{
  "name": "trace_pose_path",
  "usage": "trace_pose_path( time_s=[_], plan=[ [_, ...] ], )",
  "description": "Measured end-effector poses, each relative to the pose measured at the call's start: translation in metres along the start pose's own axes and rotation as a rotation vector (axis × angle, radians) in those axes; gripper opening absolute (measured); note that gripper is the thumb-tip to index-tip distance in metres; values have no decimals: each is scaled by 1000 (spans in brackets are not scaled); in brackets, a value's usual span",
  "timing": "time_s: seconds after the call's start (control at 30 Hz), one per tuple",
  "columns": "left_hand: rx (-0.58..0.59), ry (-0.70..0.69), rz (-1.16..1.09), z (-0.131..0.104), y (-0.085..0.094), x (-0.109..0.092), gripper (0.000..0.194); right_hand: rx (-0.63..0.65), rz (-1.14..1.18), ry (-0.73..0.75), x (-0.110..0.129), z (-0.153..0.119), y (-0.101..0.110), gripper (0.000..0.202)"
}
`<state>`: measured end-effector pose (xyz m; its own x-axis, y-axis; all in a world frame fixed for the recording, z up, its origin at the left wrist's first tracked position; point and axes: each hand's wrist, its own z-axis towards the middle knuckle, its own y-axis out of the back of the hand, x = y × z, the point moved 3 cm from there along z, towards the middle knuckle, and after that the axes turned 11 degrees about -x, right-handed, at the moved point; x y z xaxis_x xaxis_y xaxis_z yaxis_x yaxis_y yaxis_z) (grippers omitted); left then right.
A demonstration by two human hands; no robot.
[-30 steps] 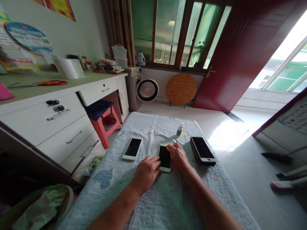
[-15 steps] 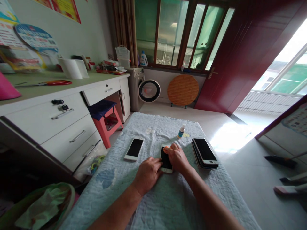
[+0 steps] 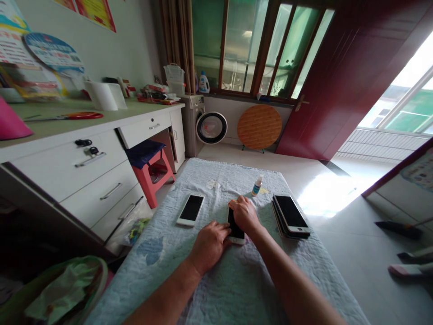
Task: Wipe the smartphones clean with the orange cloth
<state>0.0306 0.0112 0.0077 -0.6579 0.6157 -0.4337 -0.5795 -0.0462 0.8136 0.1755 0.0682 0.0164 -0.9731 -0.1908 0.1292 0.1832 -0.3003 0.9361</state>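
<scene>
A white-framed smartphone (image 3: 237,231) with a dark screen lies flat on the cloth-covered table, partly hidden under my hands. My left hand (image 3: 210,243) grips its left edge near the lower end, fingers pressed together. Bunched in my right hand (image 3: 245,214) is a small orange cloth (image 3: 232,204), pressed on the upper part of the screen; most of the cloth is covered by the fingers. To the left lies another white smartphone (image 3: 191,210). On the right is a stack of smartphones (image 3: 291,214), a white-framed one on top. A small spray bottle (image 3: 257,186) stands upright beyond my right hand.
A pale blue quilted cover (image 3: 162,271) drapes the table. At the left stand a white desk (image 3: 77,180), a pink stool (image 3: 150,174) and a lined bin (image 3: 101,275). Farther back are a washing machine (image 3: 191,122) with its door open and a round wooden tabletop (image 3: 259,127).
My right hand has slid slightly away from me and left along the screen with the orange cloth. My left hand stays on the phone's edge. The view has shifted a little.
</scene>
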Motion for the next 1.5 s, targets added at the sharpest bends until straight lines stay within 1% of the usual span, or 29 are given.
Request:
trace_pose_path(
  time_s=[0.1,0.17,0.23,0.43,0.53,0.67,0.9,1.03,1.17,1.4,1.5],
  plan=[
    [0,12,-1,0,0,-1,27,21,7,28,7,3,-1,31],
    [-7,17,0,0,1,-2,26,31,22,35,5,3,0,30],
    [-12,17,1,0,2,-3,25,32,35,25,-3,0,2,30],
    [-2,23,-14,1,5,-6,24,5,61,-47,-38,-12,7,28],
    [-3,18,-18,1,6,-7,24,-20,83,-68,-45,-18,6,28],
    [2,15,-24,1,5,-6,23,-74,81,-100,-39,-19,4,29],
    [7,17,-23,1,2,-5,24,-63,86,-37,-12,-13,0,28],
    [13,22,-16,0,4,-5,23,-70,102,-21,-4,-11,-1,27],
    [15,25,-17,1,5,-7,26,-58,101,-52,-9,-11,-4,28],
    [-20,17,-19,0,1,-5,26,-75,153,-131,-36,-19,1,26],
    [-26,17,-19,-1,0,-3,27,-78,150,-161,-44,-24,2,30]
  ],
)
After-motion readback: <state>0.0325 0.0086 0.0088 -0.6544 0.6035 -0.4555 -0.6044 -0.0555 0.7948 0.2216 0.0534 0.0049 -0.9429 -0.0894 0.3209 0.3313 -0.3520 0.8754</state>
